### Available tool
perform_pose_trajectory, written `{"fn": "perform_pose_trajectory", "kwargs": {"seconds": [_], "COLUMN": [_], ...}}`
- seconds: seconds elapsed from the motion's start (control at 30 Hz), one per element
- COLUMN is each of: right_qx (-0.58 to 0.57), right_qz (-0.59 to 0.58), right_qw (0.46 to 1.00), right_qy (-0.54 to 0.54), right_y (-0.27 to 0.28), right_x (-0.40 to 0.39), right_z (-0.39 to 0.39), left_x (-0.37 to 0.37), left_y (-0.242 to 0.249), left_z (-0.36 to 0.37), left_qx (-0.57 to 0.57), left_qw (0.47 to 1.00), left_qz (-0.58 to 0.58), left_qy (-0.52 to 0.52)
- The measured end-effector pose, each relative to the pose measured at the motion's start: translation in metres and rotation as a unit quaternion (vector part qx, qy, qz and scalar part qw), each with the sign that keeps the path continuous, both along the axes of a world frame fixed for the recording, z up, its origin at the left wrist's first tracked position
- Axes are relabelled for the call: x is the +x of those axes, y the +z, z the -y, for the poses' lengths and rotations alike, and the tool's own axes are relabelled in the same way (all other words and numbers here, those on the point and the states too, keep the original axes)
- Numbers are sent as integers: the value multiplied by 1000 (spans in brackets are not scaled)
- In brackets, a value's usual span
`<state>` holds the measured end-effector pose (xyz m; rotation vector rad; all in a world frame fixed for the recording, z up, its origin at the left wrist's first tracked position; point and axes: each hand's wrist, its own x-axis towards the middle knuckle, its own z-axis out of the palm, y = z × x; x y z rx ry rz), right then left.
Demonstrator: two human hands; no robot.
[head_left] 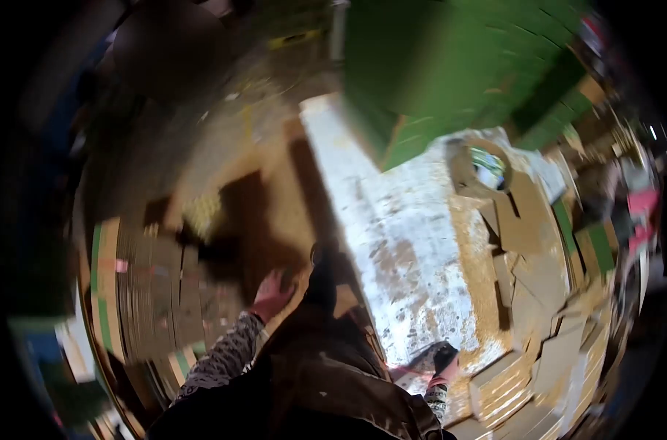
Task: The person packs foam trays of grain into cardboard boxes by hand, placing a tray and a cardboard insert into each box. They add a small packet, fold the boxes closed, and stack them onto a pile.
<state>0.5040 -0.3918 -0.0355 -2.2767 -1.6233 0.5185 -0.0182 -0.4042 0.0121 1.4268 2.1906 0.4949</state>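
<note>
My left hand (273, 293) hangs over the floor beside my leg, fingers apart and with nothing in it. Nearest to it is a stack of flat cardboard boxes (154, 293) with green edges. Low over the worn white table top (399, 242), my right hand (443, 374) is closed around a dark object (443, 355). Blur hides what kind of thing this is, and a reddish streak shows to its left. Flattened cardboard pieces (528, 282) lie on the table to the right of that hand.
Tall green cartons (451, 66) stand at the far end of the table. Near them is a round brown container (462, 172) with green and white material inside. More folded cardboard (495, 385) is piled at the near right. The brown floor (275, 183) runs along the left.
</note>
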Motion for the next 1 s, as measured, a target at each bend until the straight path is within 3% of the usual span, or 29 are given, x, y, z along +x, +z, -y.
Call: {"fn": "perform_pose_trajectory", "kwargs": {"seconds": [0.03,0.07,0.1,0.13,0.17,0.2,0.23,0.27,0.33,0.37,0.43,0.47,0.5,0.57,0.6,0.67,0.7,0.73,0.8,0.83,0.9,0.93,0.97,1.0], "right_qx": [33,37,-16,-89,-79,-56,-168,-275,-402,-387,-337,-296,-369,-431,-406,-344,-345,-398,-439,-438,-401,-420,-457,-490], "right_qz": [-249,-476,-620,-468,-262,-97,-345,-547,-325,-330,-309,-275,-218,-413,-406,-393,-415,-446,-511,-508,-471,-464,-460,-460], "right_qw": [959,843,720,875,955,922,891,787,825,792,670,577,658,693,679,649,580,590,610,613,667,669,653,636], "right_qy": [-127,-249,-311,-92,111,371,243,80,227,338,584,709,619,405,458,554,610,543,417,418,416,401,392,379], "right_y": [-18,-39,4,-11,-22,-35,-36,-29,-27,-27,-2,32,64,16,29,60,36,61,99,110,107,90,65,37], "right_x": [22,43,16,1,-18,-41,-79,-120,-150,-168,-222,-267,-313,-396,-457,-582,-645,-700,-803,-840,-898,-919,-938,-953], "right_z": [-7,-16,-38,-49,-61,-70,-63,-56,-89,-104,-118,-124,-117,-140,-131,-110,-118,-92,-46,-29,-6,-9,-12,-16], "left_x": [17,28,40,51,56,56,57,58,53,45,39,29,12,-31,-56,-125,-153,-178,-219,-234,-250,-252,-263,-265], "left_y": [16,14,13,15,22,22,26,28,37,40,18,13,28,50,50,2,16,37,45,39,20,22,-21,-5], "left_z": [42,91,130,162,182,195,209,220,244,255,291,313,331,371,393,451,455,457,465,468,466,459,471,459], "left_qx": [-126,-91,-115,-138,-159,-172,-132,-85,21,73,156,194,247,364,427,523,524,525,526,512,492,470,510,551], "left_qw": [990,992,989,984,975,965,964,963,953,944,875,826,769,625,536,516,481,443,448,493,478,456,458,396], "left_qz": [56,86,89,89,117,148,152,152,123,105,94,126,157,214,239,280,295,309,321,324,327,319,341,420], "left_qy": [11,0,30,64,101,132,172,206,278,304,449,514,569,656,688,618,638,658,647,624,651,685,643,603]}}
